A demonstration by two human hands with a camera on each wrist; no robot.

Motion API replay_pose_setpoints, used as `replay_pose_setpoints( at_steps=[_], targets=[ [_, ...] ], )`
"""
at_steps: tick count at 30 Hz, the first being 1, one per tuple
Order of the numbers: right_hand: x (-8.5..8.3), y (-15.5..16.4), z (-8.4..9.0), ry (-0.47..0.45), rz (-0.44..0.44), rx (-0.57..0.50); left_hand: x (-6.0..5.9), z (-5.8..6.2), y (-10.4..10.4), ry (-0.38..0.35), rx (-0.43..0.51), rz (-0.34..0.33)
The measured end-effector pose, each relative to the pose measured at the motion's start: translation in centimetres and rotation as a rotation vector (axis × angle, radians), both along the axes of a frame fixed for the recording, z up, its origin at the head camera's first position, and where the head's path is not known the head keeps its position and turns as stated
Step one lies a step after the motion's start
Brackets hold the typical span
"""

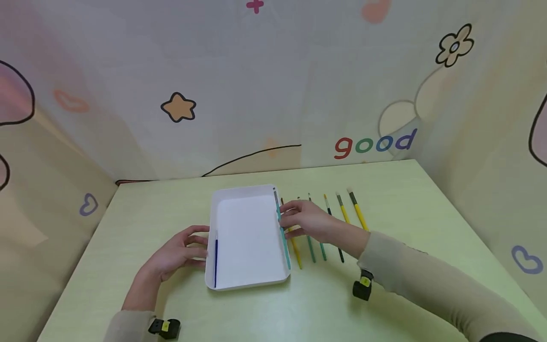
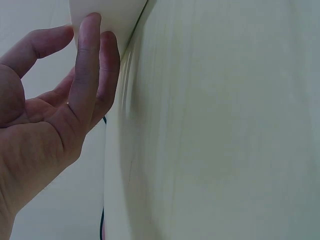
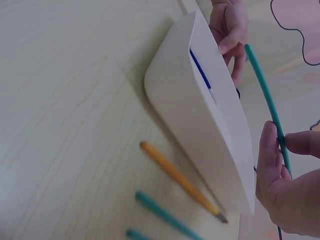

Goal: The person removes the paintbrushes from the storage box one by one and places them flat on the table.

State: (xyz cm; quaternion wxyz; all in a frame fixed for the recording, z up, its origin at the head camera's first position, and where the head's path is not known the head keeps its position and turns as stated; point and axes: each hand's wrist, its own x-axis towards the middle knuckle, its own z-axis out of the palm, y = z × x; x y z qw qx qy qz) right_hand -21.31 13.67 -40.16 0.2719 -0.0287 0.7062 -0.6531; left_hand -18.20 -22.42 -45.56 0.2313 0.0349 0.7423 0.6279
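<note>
A white rectangular tray (image 1: pixel 248 228) lies on the table, and a dark blue paintbrush (image 1: pixel 215 263) rests along its left inner side. My left hand (image 1: pixel 188 249) touches the tray's left wall, fingers loosely bent; the left wrist view shows its fingertips (image 2: pixel 91 22) against the white wall. Over the tray's right rim, my right hand (image 1: pixel 305 221) pinches a teal paintbrush (image 1: pixel 285 247) between thumb and fingers, bristle end pointing away from me. In the right wrist view, this teal handle (image 3: pixel 265 90) is raised above the rim.
Right of the tray, several paintbrushes lie in a row: a yellow-handled one (image 1: pixel 297 254) nearest, then teal ones (image 1: pixel 312 251), a dark green one (image 1: pixel 341 254) and thicker yellow ones (image 1: pixel 360 213). My right forearm passes over some of them. A patterned cloth wall (image 1: pixel 256 95) stands behind the table.
</note>
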Motion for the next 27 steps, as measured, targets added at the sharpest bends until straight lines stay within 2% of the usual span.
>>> replay_pose_setpoints(
  at_steps=[14, 22, 27],
  targets=[
    [1.0, 10.5, -0.6, 0.037, -0.059, 0.092, 0.0, 0.2, 0.1, 0.001, -0.019, 0.008],
    [0.1, 16.2, -1.5, 0.020, -0.110, 0.199, 0.1, 0.2, 0.2, 0.002, -0.019, 0.016],
    [-0.7, 19.0, -2.4, 0.019, -0.147, 0.326, 0.1, 0.2, 0.3, 0.002, -0.023, 0.021]
  ],
)
